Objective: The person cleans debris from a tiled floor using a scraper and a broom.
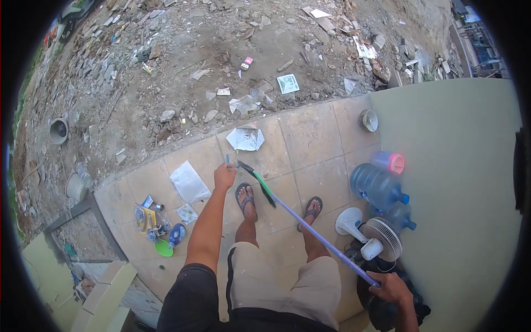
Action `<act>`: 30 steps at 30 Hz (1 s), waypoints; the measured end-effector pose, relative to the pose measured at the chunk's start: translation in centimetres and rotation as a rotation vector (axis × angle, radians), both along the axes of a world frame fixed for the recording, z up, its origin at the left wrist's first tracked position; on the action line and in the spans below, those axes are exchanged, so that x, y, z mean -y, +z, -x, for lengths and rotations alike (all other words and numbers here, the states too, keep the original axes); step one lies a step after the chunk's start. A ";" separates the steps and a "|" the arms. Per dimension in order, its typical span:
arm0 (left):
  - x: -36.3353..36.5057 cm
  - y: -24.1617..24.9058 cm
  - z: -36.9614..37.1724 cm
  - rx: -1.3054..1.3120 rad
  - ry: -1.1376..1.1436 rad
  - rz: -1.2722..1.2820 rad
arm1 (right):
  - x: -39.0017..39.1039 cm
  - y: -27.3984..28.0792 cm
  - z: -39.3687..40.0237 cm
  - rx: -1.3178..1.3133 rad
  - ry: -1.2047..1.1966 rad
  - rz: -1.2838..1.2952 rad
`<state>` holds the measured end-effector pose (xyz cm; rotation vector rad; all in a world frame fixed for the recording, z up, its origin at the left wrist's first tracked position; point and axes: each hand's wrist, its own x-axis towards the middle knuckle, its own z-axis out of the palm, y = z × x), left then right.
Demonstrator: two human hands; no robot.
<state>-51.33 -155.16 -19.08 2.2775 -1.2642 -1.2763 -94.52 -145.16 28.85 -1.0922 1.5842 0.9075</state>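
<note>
My right hand (390, 289) is wrapped round the purple handle of a broom (326, 240), at the lower right. The handle slants up to the left, to a green neck with dark bristles above the floor, between my feet. Beside the tip of the broom head, my left hand (225, 176) is closed, with a small blue piece sticking up from its fingers; its kind is too small to tell. Just beyond that hand lies a crumpled white paper wrapper (245, 139). A flat white sheet (189, 182) and a small printed packet (187, 213) lie to its left.
Blue water jugs (376, 185), a pink-lidded container (388, 162) and a white fan (383, 240) stand along the right wall (448, 166). Several items, including a green bowl (164, 248), lie at left. Past the tile edge is rubble-strewn ground (193, 55) with litter.
</note>
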 end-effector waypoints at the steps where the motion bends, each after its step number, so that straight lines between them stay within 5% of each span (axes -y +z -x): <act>1: 1.5 -3.5 0.7 0.046 -0.053 -0.015 | 1.1 -1.4 0.7 -0.032 -0.059 -0.052; 4: 5.7 -13.2 3.3 0.123 -0.066 -0.059 | 1.8 -6.6 4.6 -0.209 0.143 -0.020; 8: 9.8 -22.9 5.9 0.231 -0.117 0.029 | 7.5 -12.6 10.4 -0.274 0.087 0.022; 14: 11.2 -29.3 6.1 0.266 -0.283 0.168 | 15.6 -15.9 14.2 -0.310 0.081 -0.065; 16: 11.9 -29.9 5.3 0.203 0.003 0.298 | 15.2 -16.1 17.4 -0.280 0.063 -0.057; 18: 11.5 -33.1 -0.5 -0.872 1.098 -0.144 | 15.6 -16.9 19.0 -0.222 0.046 -0.039; 20: 10.9 -34.0 -1.4 -0.831 1.446 -0.312 | 16.3 -17.7 20.3 -0.153 0.124 -0.051; 22: 12.0 -31.8 0.4 -0.547 1.488 -0.345 | 16.9 -18.6 21.6 -0.114 0.113 -0.058; 23: 12.2 -30.1 2.0 -0.534 1.471 -0.338 | 17.0 -18.9 22.2 -0.084 0.119 -0.082; 25: 13.7 -27.6 6.0 -0.230 1.042 -0.161 | 17.0 -19.4 23.2 -0.062 0.120 -0.087; 27: 14.0 -30.7 8.3 0.132 0.226 -0.108 | 16.7 -19.7 24.0 -0.044 0.137 -0.089; 28: 16.0 -25.7 16.3 -0.142 0.420 -0.050 | 16.2 -19.8 24.4 -0.045 0.103 -0.090; 30: 19.3 -16.8 32.0 -0.271 0.294 -0.254 | 15.4 -20.6 25.8 -0.008 0.105 -0.040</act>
